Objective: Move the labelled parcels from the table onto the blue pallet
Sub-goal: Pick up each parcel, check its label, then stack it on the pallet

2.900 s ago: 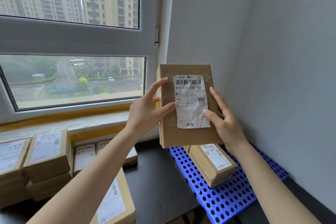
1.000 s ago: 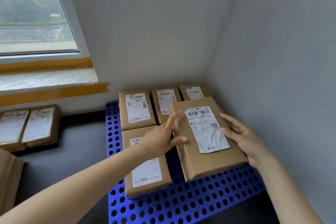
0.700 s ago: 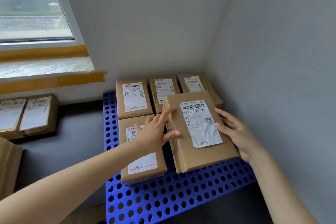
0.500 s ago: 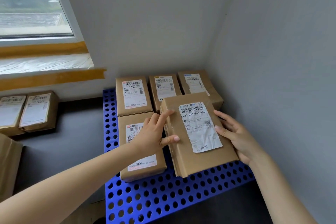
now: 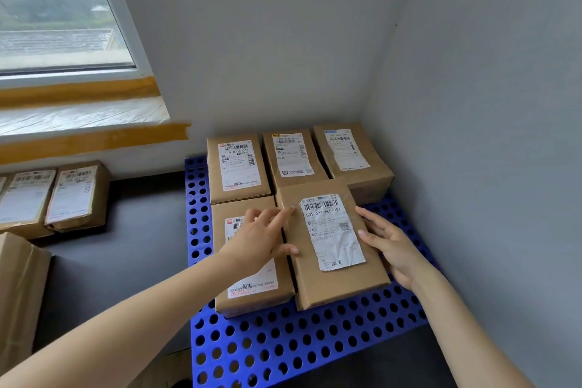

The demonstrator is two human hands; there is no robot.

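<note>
Soft, even daylight coming in from the window (image 5: 59, 9) at upper left, fairly bright, no harsh glare. Only faint shadows under the parcels (image 5: 330, 246) on the blue pallet (image 5: 283, 350). Pretty sharp in the middle, label print readable. Wide-angle bend at the edges, with the window frame leaning and the wall corner curving.

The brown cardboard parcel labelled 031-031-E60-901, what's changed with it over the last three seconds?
The brown cardboard parcel labelled 031-031-E60-901 went from upright before the window down flat onto the blue perforated plastic pallet. The left hand and right hand keep touching its sides. The four other parcels there stayed put.
</note>
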